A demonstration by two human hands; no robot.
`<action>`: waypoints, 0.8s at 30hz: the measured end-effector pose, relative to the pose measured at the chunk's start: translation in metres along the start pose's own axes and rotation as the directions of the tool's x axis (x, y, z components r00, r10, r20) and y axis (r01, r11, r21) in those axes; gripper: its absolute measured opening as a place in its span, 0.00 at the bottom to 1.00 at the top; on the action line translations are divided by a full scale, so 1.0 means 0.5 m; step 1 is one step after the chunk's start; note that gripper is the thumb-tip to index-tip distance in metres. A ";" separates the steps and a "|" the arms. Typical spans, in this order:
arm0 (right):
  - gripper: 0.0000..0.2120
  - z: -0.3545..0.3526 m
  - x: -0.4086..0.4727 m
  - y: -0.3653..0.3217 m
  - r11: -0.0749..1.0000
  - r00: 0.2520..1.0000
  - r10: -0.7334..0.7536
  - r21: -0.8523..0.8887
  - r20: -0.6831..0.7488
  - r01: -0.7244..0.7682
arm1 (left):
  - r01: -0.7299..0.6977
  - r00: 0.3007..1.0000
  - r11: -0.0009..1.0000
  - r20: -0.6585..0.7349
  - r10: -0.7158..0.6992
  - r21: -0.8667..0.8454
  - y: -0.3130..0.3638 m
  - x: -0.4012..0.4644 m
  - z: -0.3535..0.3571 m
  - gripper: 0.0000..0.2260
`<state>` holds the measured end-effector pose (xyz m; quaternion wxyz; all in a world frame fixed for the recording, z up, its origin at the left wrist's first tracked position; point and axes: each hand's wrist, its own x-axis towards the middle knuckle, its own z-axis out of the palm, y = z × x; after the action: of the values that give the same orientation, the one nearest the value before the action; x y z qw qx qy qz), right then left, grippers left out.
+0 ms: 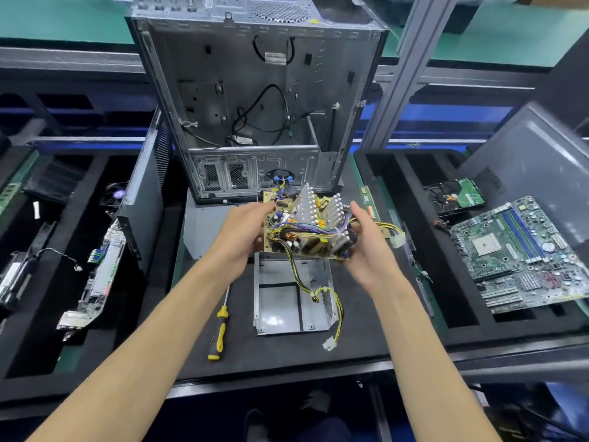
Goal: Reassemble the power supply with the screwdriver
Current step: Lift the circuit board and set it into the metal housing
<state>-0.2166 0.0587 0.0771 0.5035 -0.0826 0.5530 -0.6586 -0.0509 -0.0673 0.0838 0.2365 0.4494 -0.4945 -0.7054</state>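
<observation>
The power supply's circuit board (306, 228), with heatsinks, coils and yellow and purple wires, is held in the air above the black mat. My left hand (242, 232) grips its left edge and my right hand (366, 247) grips its right edge. Just below the board, the power supply's open metal case (280, 301) lies flat on the mat. A yellow and black wire bundle with a white plug (330, 344) hangs from the board across the case. The yellow and black screwdriver (220, 327) lies on the mat left of the case, untouched.
An empty computer tower case (255, 100) stands open behind the board. A side panel (146, 208) leans at the left. A motherboard (522, 250) and a hard drive (459, 196) rest in the right foam tray (411, 260). Other parts fill the left tray (57, 330).
</observation>
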 end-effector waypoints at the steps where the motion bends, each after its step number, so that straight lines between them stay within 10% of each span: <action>1: 0.15 0.000 0.000 0.002 1.000 1.000 -0.003 0.011 0.003 0.003 | 0.013 1.000 1.000 0.010 -0.012 -0.019 -0.001 -0.001 -0.002 0.10; 13: 0.27 0.013 -0.022 0.017 0.983 0.974 -0.065 0.183 0.216 0.025 | 0.187 0.982 0.947 0.018 -0.189 -0.260 0.004 -0.014 -0.002 0.13; 19: 0.26 -0.079 -0.038 -0.013 0.931 0.813 0.234 -0.363 0.533 -0.030 | 0.173 0.982 0.946 -0.024 -0.187 -0.276 0.014 -0.002 -0.056 0.12; 22: 0.22 -0.108 -0.027 -0.014 0.849 0.889 0.290 -0.524 0.354 -0.068 | 0.171 0.984 0.957 0.086 -0.155 -0.234 0.021 0.005 -0.079 0.13; 24: 0.24 -0.101 -0.015 -0.020 0.934 0.943 0.222 -0.332 0.248 -0.133 | 0.181 0.968 0.967 0.205 -0.143 -0.180 0.026 0.003 -0.084 0.18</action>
<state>-0.2524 0.0957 0.0698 0.6156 -0.2029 0.5778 -0.4961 -0.0164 -0.0940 0.0904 0.1729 0.3931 -0.4040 -0.8077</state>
